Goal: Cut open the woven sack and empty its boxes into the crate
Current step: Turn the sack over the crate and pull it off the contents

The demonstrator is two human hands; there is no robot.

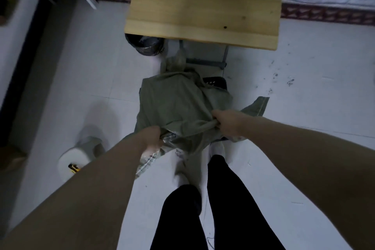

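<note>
Woven sack (178, 103): grey-green, slack and creased, held up off the white tiled floor (304, 87) in front of my feet, with its near end raised and its far end sloping down toward the table. My left hand (151, 137) was clenched on the near edge of the sack at its left side. Crinkled clear plastic (149, 159) hung below that hand; I could not tell whether the fingers caught it as well. My right hand (227, 123) grasped a bunched fold of the sack's cloth at the right side, knuckles up, level with the left hand and well apart from it. A loose flap of the sack stuck out to the right beyond that hand. Contents of the sack: not visible. Crate (216, 83): black, perforated, on the floor just beyond the sack's far right side and mostly covered by it; only one corner showed. Behind it stood the table (203, 6), with a pale wooden top and a grey metal frame underneath. A dark round bin (146, 45) sat under the table's left corner. To my left on the floor was a white round object (71, 160) with a small yellow-and-black tool (74, 168) lying on top, too blurred to identify. My legs, in black trousers and white shoes, stood directly below the sack.
</note>
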